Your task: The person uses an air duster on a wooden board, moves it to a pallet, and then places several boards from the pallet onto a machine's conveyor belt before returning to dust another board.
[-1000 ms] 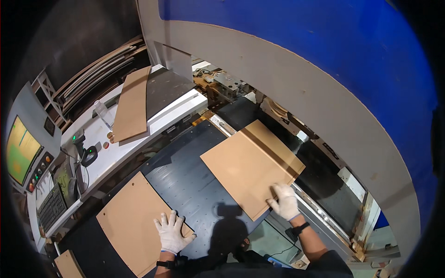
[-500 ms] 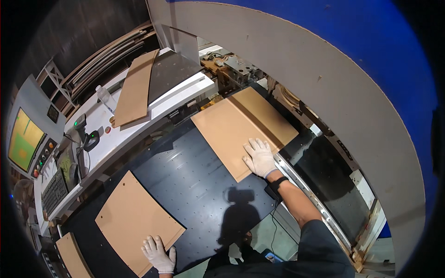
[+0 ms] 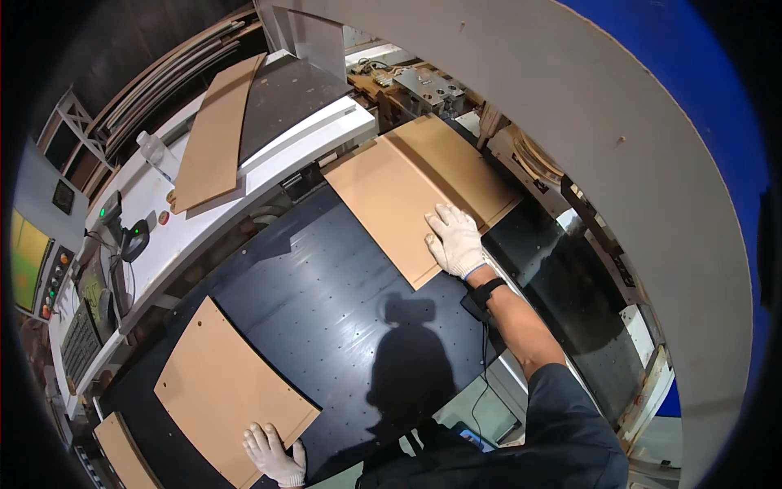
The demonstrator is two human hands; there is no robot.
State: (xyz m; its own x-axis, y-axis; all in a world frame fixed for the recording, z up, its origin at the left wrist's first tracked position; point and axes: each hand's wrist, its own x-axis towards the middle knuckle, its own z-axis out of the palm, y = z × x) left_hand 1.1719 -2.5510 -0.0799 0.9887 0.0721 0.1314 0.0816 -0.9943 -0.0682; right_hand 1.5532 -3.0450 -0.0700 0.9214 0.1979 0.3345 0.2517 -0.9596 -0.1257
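Observation:
My right hand (image 3: 456, 240), in a white knit glove, lies with spread fingers on the near right edge of a tan rectangular board (image 3: 391, 191) with a groove near its edge. That board rests on the black perforated table (image 3: 305, 281), its far part in shadow beside the machine. At the lower left, my left hand (image 3: 275, 456), gloved likewise, rests with fingers stretched out on the near corner of a second tan board (image 3: 224, 383) with small round holes. Neither hand grips around a board.
A white side table (image 3: 281, 171) carries another long tan board (image 3: 216, 134), a bottle (image 3: 155, 155), a handheld scanner (image 3: 122, 232) and a keyboard (image 3: 80, 338). A narrow board (image 3: 126, 448) lies far left. A grey and blue machine housing (image 3: 652, 147) curves along the right.
The right board has slid a little farther away, toward the machine, with my right hand on it. My left hand stays on the left board. The view has shifted slightly.

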